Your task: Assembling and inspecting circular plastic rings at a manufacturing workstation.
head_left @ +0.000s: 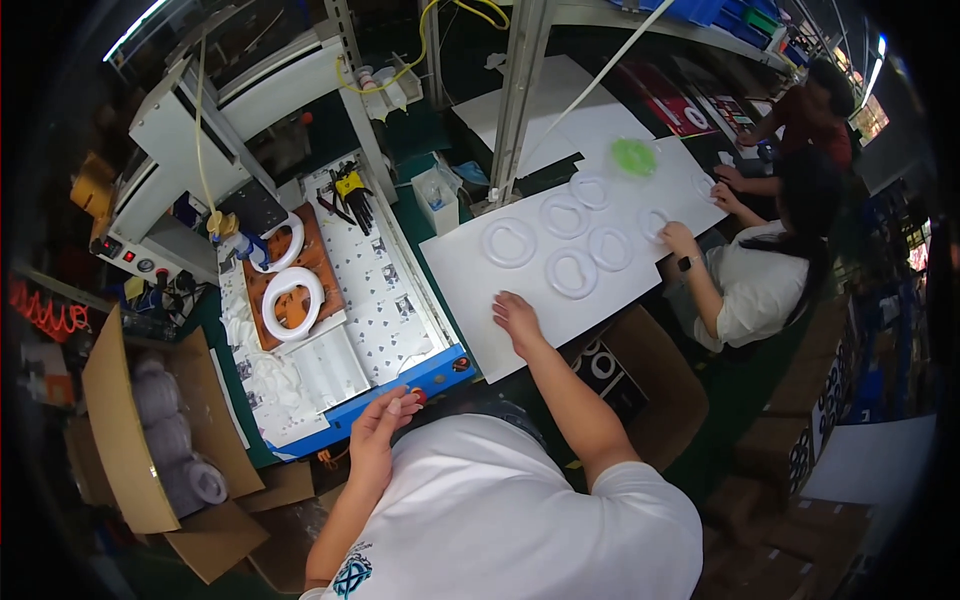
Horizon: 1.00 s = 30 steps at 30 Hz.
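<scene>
My left hand [376, 427] is at the front of a machine with a blue front edge [335, 422], its fingers stretched loosely beside a red button [419, 396]. Nothing shows in that hand; whether it touches the button I cannot tell. My right hand [518, 322] hovers at or just over a white tabletop [465, 320], fingers apart and holding nothing. Nearest to it on the table are clear-edged white rings [572, 273], several in all. On the machine bed, a white ring [291, 304] lies on an orange-brown plate [325, 257], with a second ring [284, 243] under the machine head.
Black-and-yellow gloves [352, 196] and pliers lie on the bed. An open carton [125, 430] of wrapped rings stands at left. A box [640, 385] is below the table. Two co-workers sit at right, one's hand [677, 238] on a ring. A metal post [519, 100] rises behind.
</scene>
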### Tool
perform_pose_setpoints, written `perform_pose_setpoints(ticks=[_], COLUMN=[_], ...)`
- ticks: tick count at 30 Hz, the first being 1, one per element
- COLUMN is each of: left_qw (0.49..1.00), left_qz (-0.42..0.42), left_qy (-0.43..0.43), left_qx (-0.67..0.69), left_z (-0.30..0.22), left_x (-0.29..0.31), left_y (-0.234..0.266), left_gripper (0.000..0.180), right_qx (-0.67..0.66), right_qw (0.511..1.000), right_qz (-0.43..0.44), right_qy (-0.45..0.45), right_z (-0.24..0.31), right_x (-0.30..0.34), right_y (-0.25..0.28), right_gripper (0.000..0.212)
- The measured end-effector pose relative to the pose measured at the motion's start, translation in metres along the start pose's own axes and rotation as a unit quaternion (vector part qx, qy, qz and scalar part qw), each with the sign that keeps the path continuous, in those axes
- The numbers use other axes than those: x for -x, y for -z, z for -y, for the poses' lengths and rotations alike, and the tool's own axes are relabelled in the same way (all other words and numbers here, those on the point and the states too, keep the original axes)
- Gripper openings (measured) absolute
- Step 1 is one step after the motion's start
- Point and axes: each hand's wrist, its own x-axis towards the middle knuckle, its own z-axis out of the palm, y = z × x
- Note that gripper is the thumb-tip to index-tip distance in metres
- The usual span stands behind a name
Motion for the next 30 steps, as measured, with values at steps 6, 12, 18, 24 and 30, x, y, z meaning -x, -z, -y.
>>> perform_pose_setpoints(ticks=[6, 12, 18, 24, 30], left_qw=[1.000, 0.998, 0.996, 0.998, 0.979], left_qz=[0.001, -0.057, -0.074, -0.049, -0.168], left_qy=[-0.004, -0.009, -0.018, -0.023, -0.111], left_qx=[-0.002, 0.030, 0.041, 0.011, 0.001], left_z=[0.003, 0.008, 0.014, 0.011, 0.036], left_x=[0.004, 0.013, 0.020, 0.017, 0.027], left_y=[0.003, 0.018, 0.025, 0.024, 0.050], left_gripper=[0.037, 0.037, 0.037, 0.037, 0.023], right_qx=[0.211, 0.416, 0.340, 0.228, 0.129], right_qw=[0.970, 0.871, 0.924, 0.965, 0.989], right_qz=[-0.021, -0.144, -0.088, -0.069, 0.007], right_qy=[0.121, 0.217, 0.155, 0.106, 0.070], right_z=[-0.024, -0.017, -0.012, -0.005, 0.001], right_x=[-0.100, -0.126, -0.150, -0.129, -0.052], right_y=[-0.032, -0.024, -0.013, -0.003, 0.008], right_gripper=[0.054, 0.060, 0.066, 0.072, 0.048])
